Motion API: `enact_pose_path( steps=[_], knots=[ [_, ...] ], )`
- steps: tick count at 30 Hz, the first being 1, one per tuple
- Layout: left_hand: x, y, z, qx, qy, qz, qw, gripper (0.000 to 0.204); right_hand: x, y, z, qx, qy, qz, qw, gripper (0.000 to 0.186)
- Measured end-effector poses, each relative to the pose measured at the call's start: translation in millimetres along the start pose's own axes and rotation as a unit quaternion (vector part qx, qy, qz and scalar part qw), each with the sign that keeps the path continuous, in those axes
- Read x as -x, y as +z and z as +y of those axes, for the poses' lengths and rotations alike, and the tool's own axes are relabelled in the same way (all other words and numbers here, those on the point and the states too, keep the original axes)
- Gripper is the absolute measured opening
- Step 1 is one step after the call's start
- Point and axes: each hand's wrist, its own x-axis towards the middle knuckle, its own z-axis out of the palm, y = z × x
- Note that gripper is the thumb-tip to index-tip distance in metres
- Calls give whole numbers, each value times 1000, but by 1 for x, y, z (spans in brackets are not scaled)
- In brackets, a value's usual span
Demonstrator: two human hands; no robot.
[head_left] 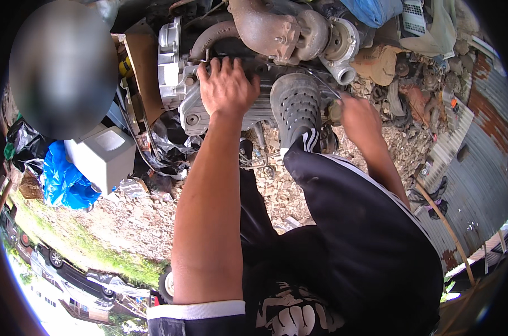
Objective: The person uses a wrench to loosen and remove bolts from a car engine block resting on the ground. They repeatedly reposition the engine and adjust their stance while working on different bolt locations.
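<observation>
1. The person stands over an old engine [220, 106] that rests on gravel ground [136, 218], with one leg lifted so that a grey perforated clog [296, 103] is planted against the engine's side.
2. The left hand [227, 87] lies on top of the engine's grey metal cover, palm down. Its fingers [215, 67] curl over the far edge of the cover and grip it.
3. The right hand [359, 115] is just right of the clog, low beside the engine. Its fingers are clenched around the handle of a slim metal wrench [324, 84], whose shaft runs up and left toward the engine block.
4. Above both hands sits a rusty brown turbocharger housing [268, 28] with a lighter metal compressor part [343, 45] bolted to its right.
5. A curved rusty pipe [209, 36] bends down from the turbocharger toward the left hand, ending near its fingertips.
6. To the left of the engine a pale grey plastic box [104, 154] stands on the ground, and a crumpled blue plastic bag [63, 182] lies just beside it.
7. To the right, a heap of rusty scrap parts [411, 89] lies against a corrugated metal sheet [483, 168].
8. The person wears black trousers with white stripes [366, 224].
</observation>
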Motion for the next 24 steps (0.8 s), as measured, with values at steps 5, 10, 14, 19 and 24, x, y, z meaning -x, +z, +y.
enact_pose_path(
  steps=[5, 10, 14, 19, 24],
  knots=[
    [4, 22, -5, -8, 15, 88, 996, 56, -22, 65, 88, -166, -97, 92, 977, 26],
    [1, 14, -2, -7, 8, 61, 998, 56, -64, 86, 87, -110, -109, 115, 981, 31],
    [-2, 18, 4, 0, 16, 78, 997, 55, -106, 110, 129, -89, -212, 122, 966, 35],
    [2, 11, -2, -2, 8, 39, 999, 55, -108, 78, 107, -139, -256, 82, 953, 38],
    [-1, 7, 0, 6, 9, 16, 1000, 57, -123, 77, 110, -227, -122, -13, 966, 43]
  ],
)
